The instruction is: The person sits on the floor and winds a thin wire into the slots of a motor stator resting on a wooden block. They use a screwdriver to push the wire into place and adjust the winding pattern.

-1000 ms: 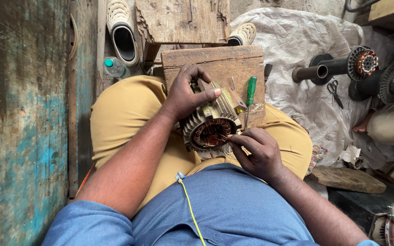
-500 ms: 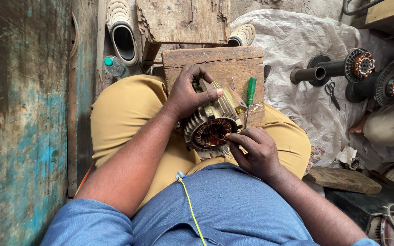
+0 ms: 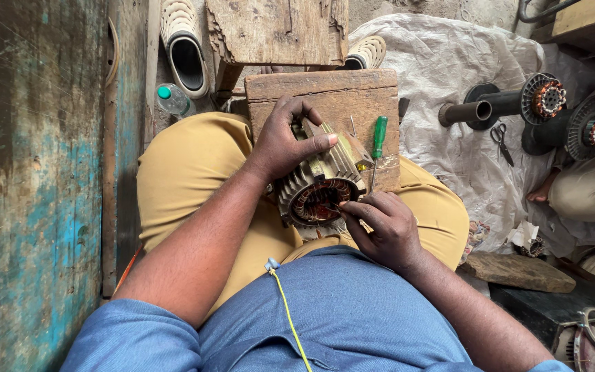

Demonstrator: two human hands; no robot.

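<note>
Two hands on one motor stator (image 3: 321, 186), which sits on your lap against the near edge of a wooden block (image 3: 339, 96). Your left hand (image 3: 285, 141) is clamped over the top of the housing, thumb lying across it twd the right. The housing is grey cast metal w/ parallel ribs along the side, round at the open end. Inside that opening you see a ring of copper-coloured windings, reddish and glossy.

Your right hand (image 3: 383, 227) is closed, fingertips pinched at the rim of the opening on the lower right. Something thin pokes from the fingers into the windings, prob. a wire or small tool, too small to tell.

A screwdriver (image 3: 377, 146) w/ a green handle and slim steel shaft lies on the block just right of the stator, tip pointing twd your right hand. The block is rough, cracked, brown.

Beyond it stands a second worn wood slab (image 3: 277, 31), edges chipped. Two pale perforated clogs (image 3: 184, 48) lie either side of it. A clear plastic bottle (image 3: 172, 100) w/ green cap lies by your left knee.

At right, on a crumpled whitish sheet (image 3: 449, 62): two dark spool-like motor parts (image 3: 518, 103) w/ wound ends, and scissors (image 3: 503, 141). Peeling blue-painted wall (image 3: 29, 179) at left.
</note>
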